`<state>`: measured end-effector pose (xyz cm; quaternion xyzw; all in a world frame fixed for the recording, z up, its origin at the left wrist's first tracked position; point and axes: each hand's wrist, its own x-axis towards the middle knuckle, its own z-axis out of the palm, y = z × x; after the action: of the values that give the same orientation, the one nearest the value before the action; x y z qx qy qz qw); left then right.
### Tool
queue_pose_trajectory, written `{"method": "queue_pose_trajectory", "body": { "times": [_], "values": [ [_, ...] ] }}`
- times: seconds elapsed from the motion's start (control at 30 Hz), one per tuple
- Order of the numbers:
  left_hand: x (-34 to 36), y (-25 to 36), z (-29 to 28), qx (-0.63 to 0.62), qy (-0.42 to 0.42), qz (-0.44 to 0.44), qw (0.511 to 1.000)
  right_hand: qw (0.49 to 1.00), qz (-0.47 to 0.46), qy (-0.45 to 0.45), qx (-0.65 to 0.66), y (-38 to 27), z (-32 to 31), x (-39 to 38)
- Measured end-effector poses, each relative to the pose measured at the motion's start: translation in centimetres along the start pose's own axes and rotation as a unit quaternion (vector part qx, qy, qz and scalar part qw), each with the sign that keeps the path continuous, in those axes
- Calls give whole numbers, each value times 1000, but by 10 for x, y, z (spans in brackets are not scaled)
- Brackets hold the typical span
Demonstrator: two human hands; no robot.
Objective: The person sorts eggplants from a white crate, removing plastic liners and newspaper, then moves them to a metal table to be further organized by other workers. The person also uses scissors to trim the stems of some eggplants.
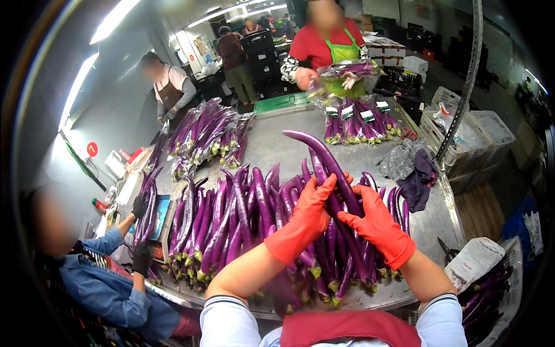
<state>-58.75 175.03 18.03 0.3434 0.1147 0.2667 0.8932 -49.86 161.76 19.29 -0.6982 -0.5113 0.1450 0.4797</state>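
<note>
Steel table (272, 144), gloved left hand (309, 208) and right hand (373, 222), fingers curled round long eggplant (324, 156)

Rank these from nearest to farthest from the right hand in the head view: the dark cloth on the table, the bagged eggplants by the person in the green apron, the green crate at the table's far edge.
From the right hand:
1. Dark cloth, just up and right of it on the table.
2. Bagged eggplants, farther up the table, near the apron.
3. Green crate, at the far edge, left of centre.
</note>
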Motion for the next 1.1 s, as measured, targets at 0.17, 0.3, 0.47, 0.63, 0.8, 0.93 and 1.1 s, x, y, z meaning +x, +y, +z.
{"method": "queue_pose_trajectory", "body": {
  "times": [0.17, 0.3, 0.47, 0.63, 0.8, 0.93, 1.1],
  "values": [
    [-20, -4, -8, 48, 50, -41, 997, 989, -122, -12, -82, 13, 10, -22],
    [-35, -3, -20, 26, 7, -45, 999, 990, 35, -93, 103, 14, 6, -31],
    [-59, 9, 7, 88, 8, -88, 992, 843, 228, -287, 392, 7, 2, -53],
    [-82, 43, -13, 315, 93, 34, 944, 840, 291, -225, 399, -3, -21, -61],
    [-145, 68, -49, 755, 190, 224, 586, 866, 266, -67, 419, 39, -59, -89],
    [-175, 20, -82, 905, 198, 140, 351, 820, 308, -44, 480, 55, -50, -95],
    [-175, 18, -77, 813, 261, 255, 453, 798, 339, -32, 497, 49, -36, -91]
  ]
}}
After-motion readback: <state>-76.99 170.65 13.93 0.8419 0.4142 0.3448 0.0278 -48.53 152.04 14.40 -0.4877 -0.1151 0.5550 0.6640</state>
